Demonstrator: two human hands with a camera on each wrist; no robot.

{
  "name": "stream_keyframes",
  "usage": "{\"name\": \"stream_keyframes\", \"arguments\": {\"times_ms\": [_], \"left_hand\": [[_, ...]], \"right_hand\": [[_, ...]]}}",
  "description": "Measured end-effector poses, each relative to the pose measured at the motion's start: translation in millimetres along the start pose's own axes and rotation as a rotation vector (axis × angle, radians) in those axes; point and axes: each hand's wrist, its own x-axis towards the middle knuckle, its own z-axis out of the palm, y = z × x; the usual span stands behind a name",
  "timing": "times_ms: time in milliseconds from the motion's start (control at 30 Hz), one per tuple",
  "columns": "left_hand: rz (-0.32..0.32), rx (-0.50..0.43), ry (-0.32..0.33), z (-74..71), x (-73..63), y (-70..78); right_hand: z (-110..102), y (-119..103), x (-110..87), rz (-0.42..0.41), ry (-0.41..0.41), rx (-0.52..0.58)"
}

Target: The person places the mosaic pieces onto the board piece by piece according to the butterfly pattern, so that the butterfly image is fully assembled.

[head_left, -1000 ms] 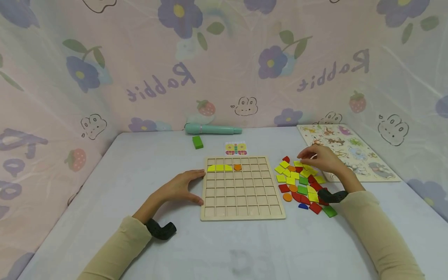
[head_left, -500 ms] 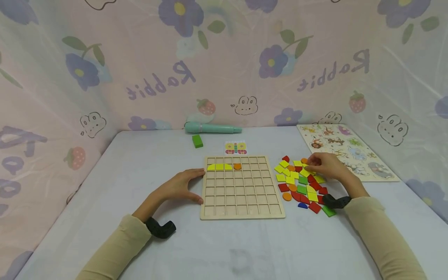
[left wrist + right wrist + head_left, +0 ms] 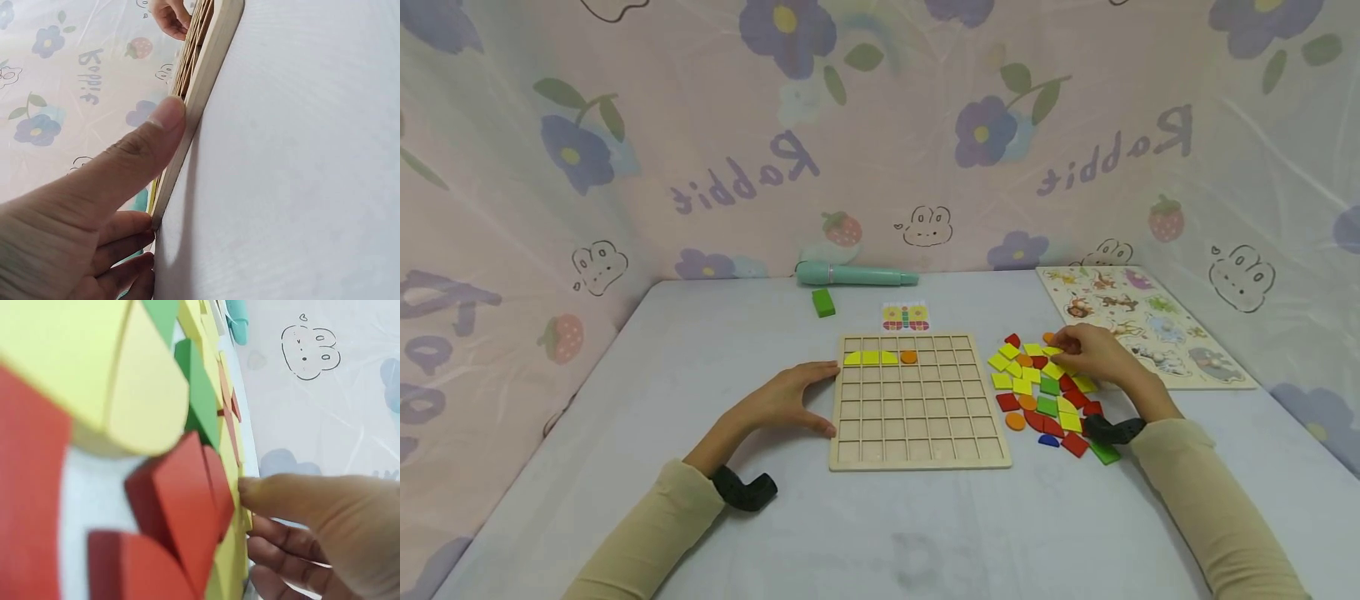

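We see the right hand [image 3: 1093,354] with thumb and forefinger nearly together, pinching a yellow piece [image 3: 1052,351] at the far side of the loose pile. Since the earlier frame, a loose orange disc [image 3: 1048,338] and a loose yellow square [image 3: 1032,350] beside those fingers have slid slightly left. The left hand [image 3: 778,402] has stayed put, thumb and fingers spread, touching the left edge of the grid board [image 3: 921,408] and gripping nothing. We count the same four pieces on the board: two yellow quarter-rounds [image 3: 853,359], one yellow tile [image 3: 871,358] between them, and one orange round [image 3: 909,357]. In the pile to its right we find four orange discs, three green squares [image 3: 1047,406] and one blue half-disc [image 3: 1048,440]; yellow and red pieces overlap too much to count. Further out on the worktop [image 3: 730,333] lie one pattern card [image 3: 906,317], one green block [image 3: 823,303], one turquoise microphone-shaped object [image 3: 857,276] and one animal puzzle board [image 3: 1150,329].
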Motion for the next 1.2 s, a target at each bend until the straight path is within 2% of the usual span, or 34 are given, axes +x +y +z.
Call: {"name": "stream_keyframes", "arguments": {"times_ms": [100, 200, 300, 400, 633, 767, 1000, 1200], "left_hand": [[-0.005, -0.001, -0.003, 0.2, 0.2, -0.1], [-0.004, 0.003, -0.002, 0.3, 0.3, -0.4], [0.003, 0.009, 0.003, 0.0, -0.2, -0.2], [-0.004, 0.004, -0.002, 0.0, -0.3, 0.3], [0.016, 0.009, 0.004, 0.1, -1.0, 0.7], [0.021, 0.005, 0.002, 1.0, -0.1, -0.3], [0.031, 0.008, 0.009, 1.3, 0.2, -2.0], [0.022, 0.004, 0.008, 1.0, 0.0, -0.8]], "right_hand": [[-3, -4, 0.0, -0.020, 0.024, -0.021], [-7, -12, 2.9, -0.078, 0.074, -0.027], [-7, -27, 8.4, -0.152, 0.115, -0.018], [-3, -46, 14.6, -0.198, 0.123, 0.008], [15, -93, 32.6, -0.363, 0.089, 0.091], [29, -114, 41.4, -0.438, 0.042, 0.123], [50, -136, 54.0, -0.469, -0.068, 0.101], [64, -137, 61.1, -0.499, -0.086, 0.096]]}}
